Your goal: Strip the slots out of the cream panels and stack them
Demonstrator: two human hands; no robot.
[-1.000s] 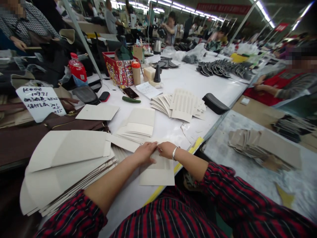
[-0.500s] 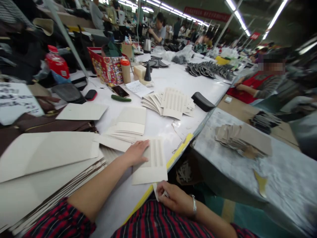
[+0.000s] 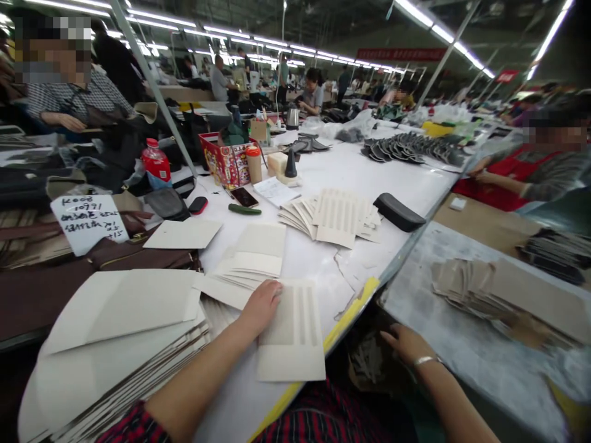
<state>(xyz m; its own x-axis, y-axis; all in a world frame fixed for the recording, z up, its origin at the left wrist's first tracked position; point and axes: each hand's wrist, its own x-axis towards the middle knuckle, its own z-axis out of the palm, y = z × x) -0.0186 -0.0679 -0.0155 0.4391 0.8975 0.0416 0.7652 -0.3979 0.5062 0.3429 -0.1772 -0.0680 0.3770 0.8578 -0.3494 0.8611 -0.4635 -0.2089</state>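
My left hand is at the upper left edge of a pale card with lengthwise stripes, its bent fingers closed on that edge. The card lies at the table's front edge, its lower end plain. Out past the edge, my right hand hangs open with fingers apart and nothing visible in it. Beneath it, a dark bin holds pale scrap strips. A pile of plain cards lies just beyond my left hand, and a fanned pile of striped cards is farther back.
Large pale boards are stacked at left. Behind the cards are a black case, a cucumber, a phone and a red patterned box. A side table at right bears grey pieces; a co-worker in a red apron sits beyond.
My right hand has moved right, away from the card, and opened; the small pale strip it held is gone from it. My left hand's fingers have drawn back to the card's edge.
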